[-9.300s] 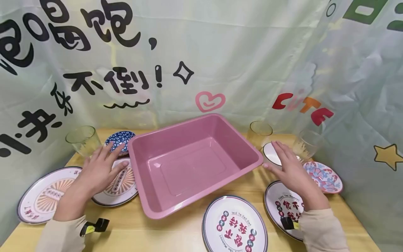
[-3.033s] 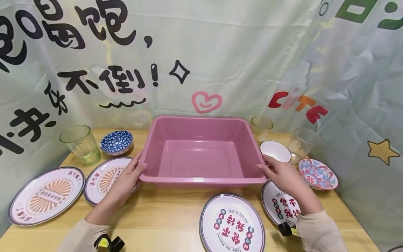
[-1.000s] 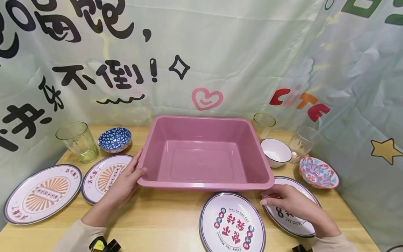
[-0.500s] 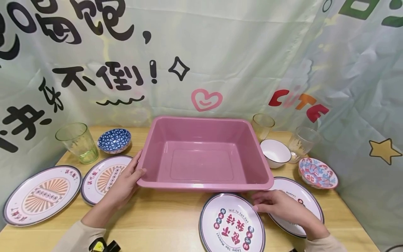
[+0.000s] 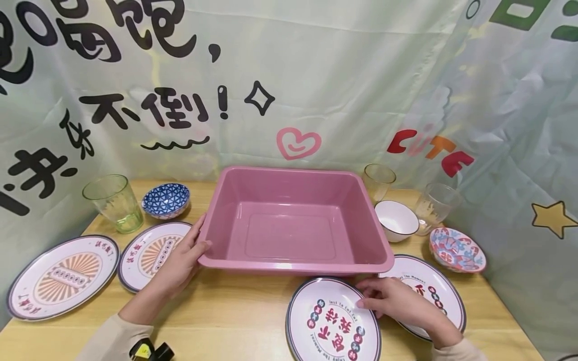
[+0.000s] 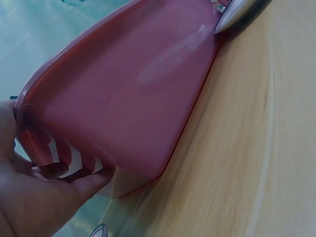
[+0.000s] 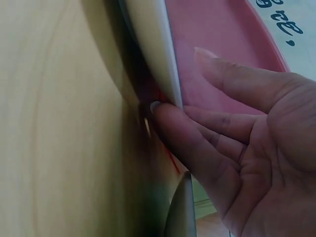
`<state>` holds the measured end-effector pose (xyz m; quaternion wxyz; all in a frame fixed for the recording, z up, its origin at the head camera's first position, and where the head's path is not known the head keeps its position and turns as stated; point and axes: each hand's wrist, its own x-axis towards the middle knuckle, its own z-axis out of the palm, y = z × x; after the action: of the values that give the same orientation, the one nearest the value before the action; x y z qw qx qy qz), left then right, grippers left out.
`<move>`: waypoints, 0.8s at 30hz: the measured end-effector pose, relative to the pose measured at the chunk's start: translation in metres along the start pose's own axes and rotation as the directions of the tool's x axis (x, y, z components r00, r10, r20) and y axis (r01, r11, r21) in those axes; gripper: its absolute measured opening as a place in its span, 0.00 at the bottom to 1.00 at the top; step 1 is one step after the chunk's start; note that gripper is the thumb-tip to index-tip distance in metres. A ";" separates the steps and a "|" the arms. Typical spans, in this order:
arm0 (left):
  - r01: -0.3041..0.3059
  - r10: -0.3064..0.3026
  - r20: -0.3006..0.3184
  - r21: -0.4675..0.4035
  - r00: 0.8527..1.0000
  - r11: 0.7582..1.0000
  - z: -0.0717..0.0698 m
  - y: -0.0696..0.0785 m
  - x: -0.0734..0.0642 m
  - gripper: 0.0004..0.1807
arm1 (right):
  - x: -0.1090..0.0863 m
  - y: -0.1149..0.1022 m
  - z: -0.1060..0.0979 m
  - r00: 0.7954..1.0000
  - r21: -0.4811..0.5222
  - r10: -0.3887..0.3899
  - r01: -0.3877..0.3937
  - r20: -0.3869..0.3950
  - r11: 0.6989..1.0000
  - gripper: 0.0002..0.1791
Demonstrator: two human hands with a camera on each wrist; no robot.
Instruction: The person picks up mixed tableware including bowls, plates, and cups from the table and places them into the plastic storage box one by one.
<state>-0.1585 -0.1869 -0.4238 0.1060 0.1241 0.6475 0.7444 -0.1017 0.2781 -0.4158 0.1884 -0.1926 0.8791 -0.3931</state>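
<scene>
A pink rectangular basin (image 5: 289,235) stands mid-table. My left hand (image 5: 182,260) grips its near left corner, thumb at the rim and fingers underneath, as the left wrist view shows. My right hand (image 5: 393,301) is at the right edge of a round white plate (image 5: 334,326) with red lettering. In the right wrist view the index fingertip (image 7: 165,111) touches the underside of that plate's rim, while the thumb (image 7: 227,79) stands off from it. Partly hidden beneath the right hand lies a second lettered plate (image 5: 444,296).
Left of the basin are two sunburst plates (image 5: 67,278), a blue patterned bowl (image 5: 166,200) and a green glass (image 5: 115,203). To its right are a white bowl (image 5: 397,220), a patterned red-blue bowl (image 5: 457,249), an amber-rimmed glass (image 5: 378,180) and a clear glass (image 5: 433,205). A printed cloth (image 5: 352,100) hangs behind.
Earlier the basin sat askew; both hands turned it straight. My right hand then left its near right corner and moved to the near plate's edge. My left hand stays on the basin.
</scene>
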 end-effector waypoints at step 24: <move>0.000 0.000 -0.004 -0.003 1.000 1.000 0.000 -0.001 0.000 0.39 | 0.000 0.001 0.001 1.000 -0.071 -0.006 0.006 0.004 0.997 0.12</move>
<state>-0.1590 -0.1869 -0.4252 0.1049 0.1224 0.6467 0.7456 -0.1016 0.2778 -0.4171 0.1819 -0.2027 0.8915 -0.3621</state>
